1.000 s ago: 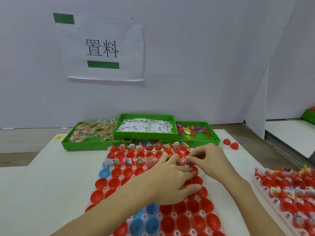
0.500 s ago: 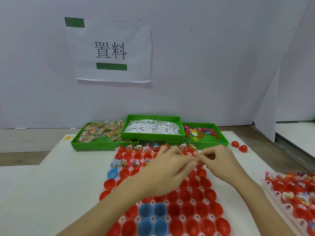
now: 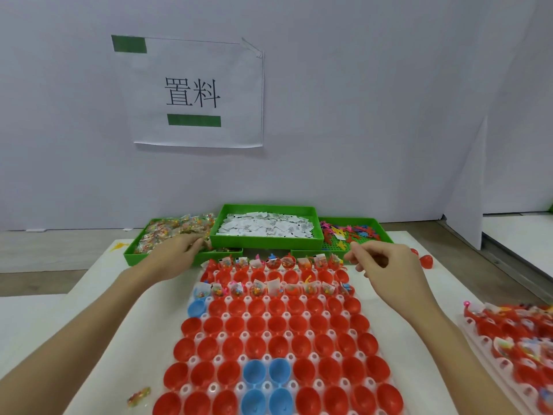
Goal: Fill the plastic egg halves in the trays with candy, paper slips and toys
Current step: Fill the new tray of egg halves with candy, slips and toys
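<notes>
Hands are apart over the counter (image 3: 98, 295). Left hand (image 3: 175, 259) reaches into the green candy tray (image 3: 140, 256) at the far left, fingertips buried among the wrapped candy (image 3: 167, 232); whether it has gripped a piece, I cannot tell. Right hand (image 3: 386, 268) hovers at the far right corner of the egg tray (image 3: 194, 336), just before the toy tray (image 3: 380, 227), fingers loosely curled; whether it has hold of anything I cannot tell. Paper slips (image 3: 266, 227) fill the middle green tray (image 3: 263, 244). Egg halves (image 3: 278, 342), mostly red with a few blue, sit open in the egg tray; two far rows already carry fillings, with an unfilled row between them. A second filled tray (image 3: 490, 357) sits at the right edge. One loose candy packet (image 3: 139, 395) lies near the left forearm, and two red halves (image 3: 425, 260) rest beside the toy tray.
</notes>
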`<state>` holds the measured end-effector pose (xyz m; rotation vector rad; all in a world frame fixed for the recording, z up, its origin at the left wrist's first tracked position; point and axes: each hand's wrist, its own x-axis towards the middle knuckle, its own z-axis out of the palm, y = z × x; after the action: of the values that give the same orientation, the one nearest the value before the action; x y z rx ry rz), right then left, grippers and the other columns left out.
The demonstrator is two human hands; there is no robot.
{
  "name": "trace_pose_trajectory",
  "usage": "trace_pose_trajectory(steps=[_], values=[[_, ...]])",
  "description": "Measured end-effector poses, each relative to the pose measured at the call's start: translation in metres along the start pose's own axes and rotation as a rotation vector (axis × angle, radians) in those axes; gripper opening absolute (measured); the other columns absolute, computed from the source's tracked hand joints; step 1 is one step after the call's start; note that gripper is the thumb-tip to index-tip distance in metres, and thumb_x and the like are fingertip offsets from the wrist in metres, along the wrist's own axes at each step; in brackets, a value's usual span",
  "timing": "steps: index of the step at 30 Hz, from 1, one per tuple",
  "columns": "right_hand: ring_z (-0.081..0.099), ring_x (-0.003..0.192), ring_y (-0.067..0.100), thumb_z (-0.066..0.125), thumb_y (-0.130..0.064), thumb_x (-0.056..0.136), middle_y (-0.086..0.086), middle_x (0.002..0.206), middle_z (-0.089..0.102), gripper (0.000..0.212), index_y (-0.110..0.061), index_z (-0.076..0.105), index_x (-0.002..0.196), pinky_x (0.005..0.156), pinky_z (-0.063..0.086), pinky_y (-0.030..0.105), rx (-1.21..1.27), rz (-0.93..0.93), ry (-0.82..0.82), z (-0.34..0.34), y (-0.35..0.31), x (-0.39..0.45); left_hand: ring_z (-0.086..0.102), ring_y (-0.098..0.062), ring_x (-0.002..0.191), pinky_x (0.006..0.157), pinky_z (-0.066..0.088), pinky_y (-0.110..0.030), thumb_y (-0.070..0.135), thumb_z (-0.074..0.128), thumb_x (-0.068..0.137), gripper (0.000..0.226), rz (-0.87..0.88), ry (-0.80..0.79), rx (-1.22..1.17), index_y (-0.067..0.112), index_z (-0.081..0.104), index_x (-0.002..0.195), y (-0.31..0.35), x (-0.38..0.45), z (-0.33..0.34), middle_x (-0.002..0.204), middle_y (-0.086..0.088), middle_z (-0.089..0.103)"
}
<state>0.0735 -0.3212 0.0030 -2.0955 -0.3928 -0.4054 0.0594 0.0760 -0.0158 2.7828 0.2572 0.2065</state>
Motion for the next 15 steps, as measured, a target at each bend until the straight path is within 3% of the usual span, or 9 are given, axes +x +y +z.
trace_pose_trajectory(steps=[2,7,9,12,15], values=[[0.067,0.076,-0.002,0.062,-0.033,0.1,-0.016,0.075,0.074,0.025,-0.026,0.078,0.081,0.069,0.051,0.018,0.009,0.007,0.004,-0.0004,0.0003,0.0,0.06,-0.026,0.089,0.075,0.041,-0.036,0.027,0.038,0.111,0.037,0.01,0.052,-0.013,0.009,0.068,0.098,-0.0079,0.0019,0.002,0.097,-0.009,0.066],[0.067,0.077,-0.004,0.062,-0.032,0.1,-0.016,0.077,0.074,0.024,-0.025,0.078,0.084,0.068,0.051,0.015,-0.008,0.0,0.009,0.0003,-0.0005,0.0002,0.057,-0.027,0.082,0.074,0.042,-0.037,0.019,0.044,0.109,0.036,0.036,0.072,0.034,0.007,0.066,0.083,-0.01,0.0043,0.001,0.086,-0.007,0.062],[0.067,0.077,-0.005,0.061,-0.032,0.1,-0.016,0.077,0.074,0.024,-0.026,0.078,0.085,0.066,0.048,0.01,-0.011,-0.004,0.009,0.0,-0.0005,-0.0001,0.059,-0.027,0.081,0.07,0.042,-0.036,0.019,0.049,0.108,0.034,0.054,0.075,0.033,0.002,0.07,0.087,-0.0097,0.0055,0.0001,0.087,-0.009,0.067],[0.067,0.077,-0.006,0.061,-0.033,0.1,-0.017,0.077,0.074,0.024,-0.026,0.078,0.085,0.065,0.048,0.008,-0.003,0.001,0.007,-0.0003,-0.0006,-0.0003,0.058,-0.019,0.083,0.07,0.039,-0.031,0.026,0.053,0.107,0.028,0.124,0.06,0.084,0.01,0.074,0.098,-0.0082,0.0043,-0.0028,0.094,-0.005,0.069],[0.067,0.077,-0.006,0.061,-0.032,0.1,-0.017,0.077,0.073,0.024,-0.026,0.078,0.085,0.067,0.049,0.012,0.002,0.002,0.011,-0.0005,-0.0002,-0.0001,0.055,-0.021,0.076,0.068,0.04,-0.032,0.034,0.05,0.107,0.041,0.167,-0.001,0.159,0.009,0.071,0.084,-0.0093,0.0033,-0.0075,0.08,-0.007,0.063]])
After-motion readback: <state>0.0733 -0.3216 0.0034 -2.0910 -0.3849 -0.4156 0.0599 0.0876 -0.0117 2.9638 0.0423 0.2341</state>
